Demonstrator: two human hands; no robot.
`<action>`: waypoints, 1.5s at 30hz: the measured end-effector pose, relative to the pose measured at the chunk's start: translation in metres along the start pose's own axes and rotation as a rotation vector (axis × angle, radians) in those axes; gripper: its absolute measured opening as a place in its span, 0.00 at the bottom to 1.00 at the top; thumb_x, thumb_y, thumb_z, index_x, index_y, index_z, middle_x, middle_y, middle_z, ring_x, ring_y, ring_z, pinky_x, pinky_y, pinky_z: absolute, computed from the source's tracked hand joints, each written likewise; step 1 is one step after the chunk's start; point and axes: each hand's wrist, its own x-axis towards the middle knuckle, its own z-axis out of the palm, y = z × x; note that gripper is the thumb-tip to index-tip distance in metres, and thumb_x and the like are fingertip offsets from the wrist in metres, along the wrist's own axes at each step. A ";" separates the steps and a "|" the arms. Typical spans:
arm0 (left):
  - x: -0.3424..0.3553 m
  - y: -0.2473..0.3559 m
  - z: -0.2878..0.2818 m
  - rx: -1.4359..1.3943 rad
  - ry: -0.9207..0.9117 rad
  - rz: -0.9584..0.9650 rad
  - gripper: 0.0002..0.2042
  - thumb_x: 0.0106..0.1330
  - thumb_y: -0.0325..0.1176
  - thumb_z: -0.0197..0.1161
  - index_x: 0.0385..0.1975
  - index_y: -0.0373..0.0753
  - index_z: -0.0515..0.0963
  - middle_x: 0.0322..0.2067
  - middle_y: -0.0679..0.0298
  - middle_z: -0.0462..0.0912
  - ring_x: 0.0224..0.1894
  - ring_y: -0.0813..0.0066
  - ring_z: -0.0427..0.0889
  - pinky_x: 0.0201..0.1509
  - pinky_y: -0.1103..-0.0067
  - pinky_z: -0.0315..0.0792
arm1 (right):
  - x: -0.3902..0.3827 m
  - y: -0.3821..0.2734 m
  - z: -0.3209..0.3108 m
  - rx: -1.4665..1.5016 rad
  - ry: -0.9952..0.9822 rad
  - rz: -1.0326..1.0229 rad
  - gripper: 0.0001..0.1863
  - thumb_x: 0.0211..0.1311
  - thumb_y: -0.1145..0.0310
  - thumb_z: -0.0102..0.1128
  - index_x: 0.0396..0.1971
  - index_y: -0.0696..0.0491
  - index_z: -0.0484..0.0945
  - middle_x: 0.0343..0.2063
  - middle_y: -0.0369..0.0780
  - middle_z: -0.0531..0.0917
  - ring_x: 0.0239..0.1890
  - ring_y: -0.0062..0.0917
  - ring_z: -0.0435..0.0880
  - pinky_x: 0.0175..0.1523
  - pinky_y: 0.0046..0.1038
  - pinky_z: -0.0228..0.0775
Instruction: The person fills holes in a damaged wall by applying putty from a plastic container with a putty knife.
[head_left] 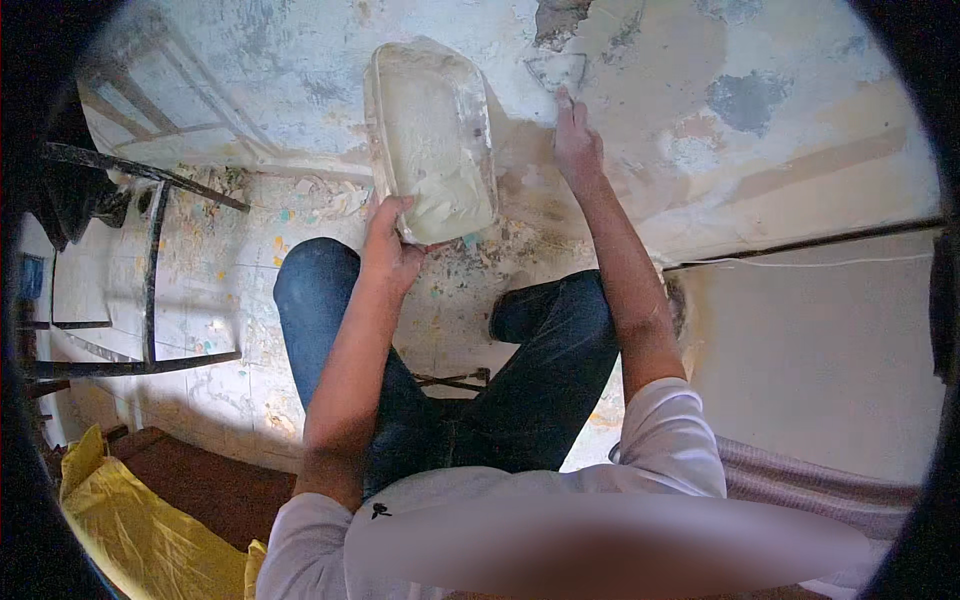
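My left hand [393,243] grips the near end of a long, pale plastic tub [432,125], thumb over its rim. Creamy white filler paste [450,205] lies in the tub's near end, and a thin smear coats the rest of the inside. My right hand [579,148] is closed round the handle of a putty knife [556,70], reaching up and forward. The knife's wide blade lies against the patchy wall [660,90], just below a dark bare patch [562,20]. The handle is mostly hidden by my fingers.
A dark metal frame [152,270] stands at the left. Paint flakes and stains cover the tiled floor [270,220]. Yellow sheeting [130,520] lies over something brown at the lower left. On the right, a white cable [800,263] runs along a pale flat surface [820,350].
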 end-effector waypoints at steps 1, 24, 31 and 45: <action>-0.001 0.001 0.003 -0.003 0.001 -0.002 0.27 0.56 0.41 0.52 0.56 0.38 0.63 0.54 0.53 0.71 0.54 0.51 0.74 0.48 0.51 0.71 | -0.004 0.004 0.004 -0.002 0.025 -0.017 0.36 0.54 0.77 0.50 0.66 0.50 0.55 0.46 0.49 0.70 0.34 0.41 0.81 0.37 0.38 0.78; -0.007 0.000 0.005 -0.260 -0.134 0.046 0.28 0.56 0.40 0.50 0.59 0.37 0.62 0.55 0.53 0.70 0.58 0.48 0.70 0.58 0.47 0.64 | -0.152 -0.165 -0.123 0.761 -0.021 0.108 0.18 0.60 0.72 0.51 0.51 0.51 0.74 0.32 0.47 0.80 0.35 0.44 0.79 0.42 0.41 0.70; -0.009 0.015 0.013 -0.312 -0.121 0.135 0.30 0.56 0.39 0.50 0.60 0.35 0.60 0.58 0.51 0.67 0.61 0.47 0.66 0.61 0.42 0.57 | -0.184 -0.151 -0.133 0.771 -0.150 0.097 0.18 0.61 0.72 0.51 0.52 0.50 0.74 0.27 0.46 0.79 0.28 0.37 0.77 0.36 0.36 0.68; -0.020 0.028 0.015 -0.373 -0.322 0.096 0.39 0.50 0.44 0.49 0.67 0.39 0.52 0.64 0.50 0.59 0.66 0.40 0.56 0.63 0.35 0.46 | -0.197 -0.174 -0.095 2.416 -0.207 0.804 0.07 0.68 0.60 0.47 0.36 0.47 0.66 0.22 0.37 0.73 0.13 0.20 0.66 0.15 0.20 0.59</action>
